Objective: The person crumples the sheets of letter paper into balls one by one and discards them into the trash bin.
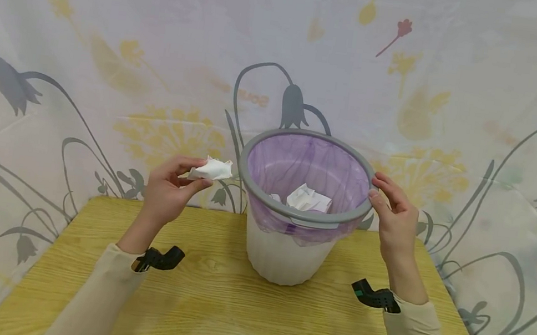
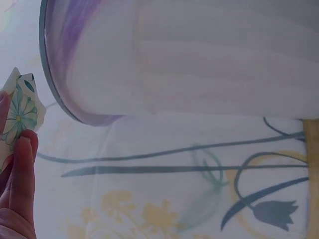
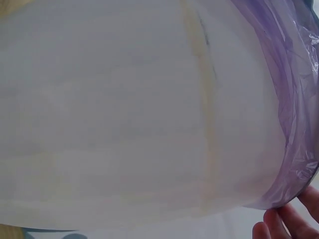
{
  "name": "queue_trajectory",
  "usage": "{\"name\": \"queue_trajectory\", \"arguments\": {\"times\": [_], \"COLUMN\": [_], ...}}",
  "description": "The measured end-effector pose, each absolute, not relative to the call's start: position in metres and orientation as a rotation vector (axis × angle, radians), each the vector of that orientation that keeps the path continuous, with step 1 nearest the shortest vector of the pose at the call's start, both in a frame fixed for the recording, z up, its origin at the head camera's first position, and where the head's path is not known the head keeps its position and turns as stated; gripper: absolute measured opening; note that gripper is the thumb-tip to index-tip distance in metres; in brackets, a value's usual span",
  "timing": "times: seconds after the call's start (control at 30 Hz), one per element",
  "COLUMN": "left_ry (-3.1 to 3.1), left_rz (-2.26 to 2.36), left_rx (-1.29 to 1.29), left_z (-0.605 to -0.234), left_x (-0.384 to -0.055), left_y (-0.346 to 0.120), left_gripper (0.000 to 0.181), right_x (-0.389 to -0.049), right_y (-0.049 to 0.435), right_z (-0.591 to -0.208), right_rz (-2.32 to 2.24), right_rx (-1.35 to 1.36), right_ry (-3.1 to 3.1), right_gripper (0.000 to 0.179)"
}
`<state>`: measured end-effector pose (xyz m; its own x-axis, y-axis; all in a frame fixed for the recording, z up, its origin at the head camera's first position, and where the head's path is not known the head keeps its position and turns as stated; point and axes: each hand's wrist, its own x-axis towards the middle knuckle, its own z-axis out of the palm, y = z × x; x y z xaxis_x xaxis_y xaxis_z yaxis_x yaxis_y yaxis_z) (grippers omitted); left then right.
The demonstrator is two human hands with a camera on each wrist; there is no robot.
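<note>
A white trash bin point(image 1: 287, 259) stands on the table, its grey rim point(image 1: 264, 203) holding a purple liner bag point(image 1: 289, 159). Inside lies crumpled white paper point(image 1: 308, 199). To the left of the rim, my left hand point(image 1: 170, 192) pinches a crumpled piece of paper point(image 1: 214, 169) between thumb and fingers. The left wrist view shows a teal flower print on that crumpled paper point(image 2: 22, 112). My right hand point(image 1: 395, 216) grips the right side of the rim. In the right wrist view its fingers point(image 3: 291, 219) meet the rim's edge beside the folded-over liner.
The bin stands towards the back of a wooden table point(image 1: 211, 306). Close behind the table hangs a pale cloth point(image 1: 173, 38) printed with flowers. A black wrist camera is strapped to each forearm.
</note>
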<state>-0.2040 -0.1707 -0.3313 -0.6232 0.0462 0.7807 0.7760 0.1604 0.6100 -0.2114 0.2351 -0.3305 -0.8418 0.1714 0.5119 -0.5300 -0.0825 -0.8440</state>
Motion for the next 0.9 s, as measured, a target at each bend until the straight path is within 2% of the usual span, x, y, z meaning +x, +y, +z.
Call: {"name": "queue_trajectory", "arguments": {"times": [0.47, 0.9], "left_ry": [-1.832, -2.109], "left_rz": [-1.607, -1.690], "left_rx": [-0.894, -1.040], "left_z": [-0.297, -0.259], "left_x": [-0.222, -0.243], "left_y": [-0.153, -0.136], "left_gripper": [0.035, 0.030], "right_x": [-0.217, -0.218], "right_y": [0.232, 0.229], "right_z": [-0.335, -0.337], "right_rz": [2.015, 2.059], "right_rx": [0.537, 0.547], "right_ry": [-1.569, -1.537], "right_gripper": [0.025, 0.024]}}
